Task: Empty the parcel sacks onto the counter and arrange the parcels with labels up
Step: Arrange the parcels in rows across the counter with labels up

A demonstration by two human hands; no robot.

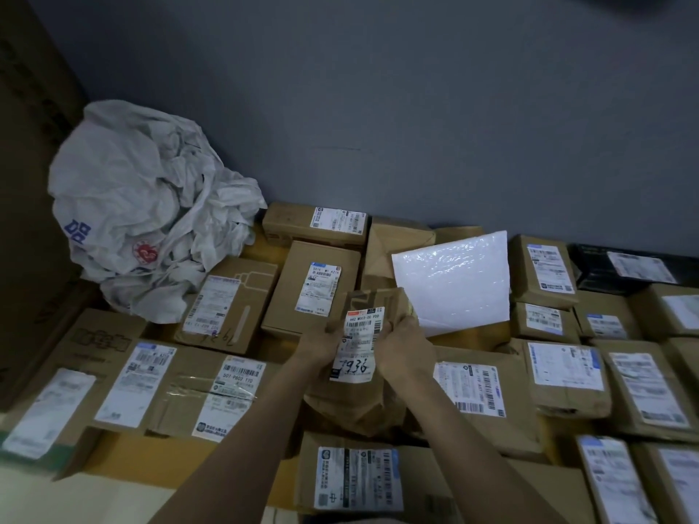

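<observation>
A small brown parcel (372, 302) with a white label marked "7936" faces up in the middle of the view. My left hand (321, 346) grips its left side and my right hand (403, 347) grips its right side, holding it above the other parcels. A crumpled white parcel sack (143, 206) lies slack at the back left of the counter (143, 453). Several cardboard parcels cover the counter, most with labels up, such as a box (312, 285) just behind my hands. A white bubble mailer (454, 281) lies to the right with no label showing.
A grey wall (416, 107) closes off the back. Tall brown cartons (26, 183) stand at the far left. A black box (635, 268) sits at the back right. Parcels are packed closely on all sides of my hands.
</observation>
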